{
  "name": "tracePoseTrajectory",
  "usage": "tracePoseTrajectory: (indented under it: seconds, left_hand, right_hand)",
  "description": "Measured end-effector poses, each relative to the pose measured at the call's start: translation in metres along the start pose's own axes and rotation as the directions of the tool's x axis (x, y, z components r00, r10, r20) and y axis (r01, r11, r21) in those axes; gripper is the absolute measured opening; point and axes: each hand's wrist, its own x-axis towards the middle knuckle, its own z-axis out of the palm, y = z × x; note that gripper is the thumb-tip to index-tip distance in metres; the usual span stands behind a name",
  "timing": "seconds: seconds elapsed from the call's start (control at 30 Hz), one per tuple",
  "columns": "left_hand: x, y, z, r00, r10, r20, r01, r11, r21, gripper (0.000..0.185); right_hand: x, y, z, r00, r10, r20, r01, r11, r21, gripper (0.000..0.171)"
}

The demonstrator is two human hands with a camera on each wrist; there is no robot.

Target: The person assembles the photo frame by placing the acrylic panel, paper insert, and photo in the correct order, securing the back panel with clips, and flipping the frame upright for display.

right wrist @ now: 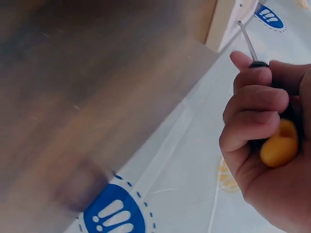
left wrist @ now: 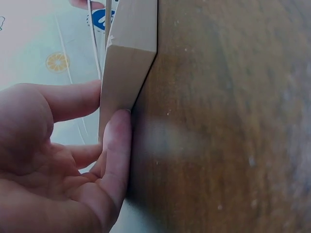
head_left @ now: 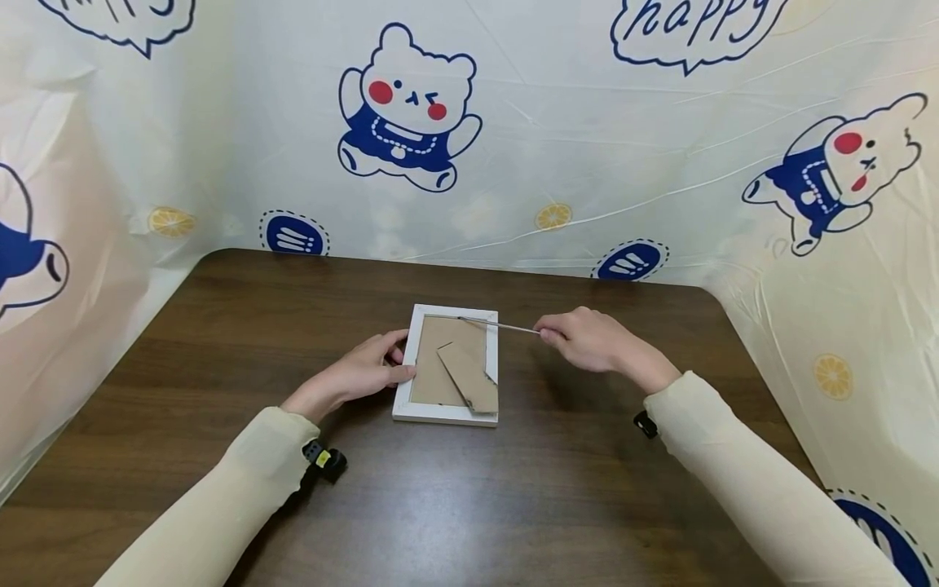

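Note:
A white picture frame lies back side up on the table, its brown backing board and fold-out stand showing. My left hand grips the frame's left side, thumb on top and fingers along the outer edge; the left wrist view shows the frame's side between them. In my right hand is a screwdriver, its thin metal shaft reaching left across the frame's right rim. The tip is at the backing's top edge. My fingers curl round its black and yellow handle, seen in the right wrist view.
The brown wooden table has rounded far corners. A pale sheet printed with cartoon bears hangs behind and at both sides. A small black device is strapped at the left wrist, another at the right.

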Motion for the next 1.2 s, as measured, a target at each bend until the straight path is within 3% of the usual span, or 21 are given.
tracePoseTrajectory:
  seconds: [0.3, 0.4, 0.47, 0.57, 0.67, 0.77, 0.9, 1.2]
  left_hand:
    - [0.001, -0.003, -0.001, 0.999, 0.024, 0.024, -0.023, 1.000, -0.012, 0.075]
    - [0.001, -0.003, -0.002, 1.000, 0.019, 0.025, -0.019, 1.000, -0.018, 0.076]
    - [0.000, -0.003, -0.002, 1.000, 0.020, 0.024, -0.019, 1.000, -0.024, 0.076]
    - [0.001, -0.004, -0.002, 0.999, 0.027, 0.028, -0.026, 0.999, -0.024, 0.077]
    - [0.004, -0.007, -0.002, 0.999, 0.017, 0.028, -0.016, 1.000, -0.018, 0.078]
    - [0.008, -0.013, -0.002, 1.000, 0.011, 0.029, -0.011, 1.000, -0.012, 0.080]
    - [0.011, -0.017, -0.002, 1.000, -0.003, 0.020, 0.003, 1.000, -0.008, 0.080]
    - [0.002, -0.006, -0.003, 0.999, 0.029, 0.031, -0.028, 1.000, -0.013, 0.079]
  right_hand:
    - [0.016, -0.011, -0.031, 0.993, -0.021, 0.115, 0.021, 1.000, 0.003, 0.032]
    - [0.020, -0.012, -0.038, 0.984, -0.001, 0.179, -0.015, 0.996, 0.087, 0.032]
    - [0.022, -0.011, -0.040, 0.969, 0.028, 0.245, -0.074, 0.981, 0.180, 0.032]
    - [0.025, -0.009, -0.042, 0.931, 0.050, 0.363, -0.175, 0.931, 0.321, 0.036]
    - [0.026, -0.009, -0.042, 0.901, 0.042, 0.432, -0.220, 0.902, 0.371, 0.042]
    - [0.024, -0.015, -0.041, 0.897, 0.072, 0.435, -0.221, 0.927, 0.302, 0.045]
    - [0.023, -0.028, -0.037, 0.915, 0.110, 0.389, -0.185, 0.970, 0.159, 0.046]
    - [0.018, -0.043, -0.027, 0.937, 0.134, 0.322, -0.154, 0.987, 0.039, 0.047]
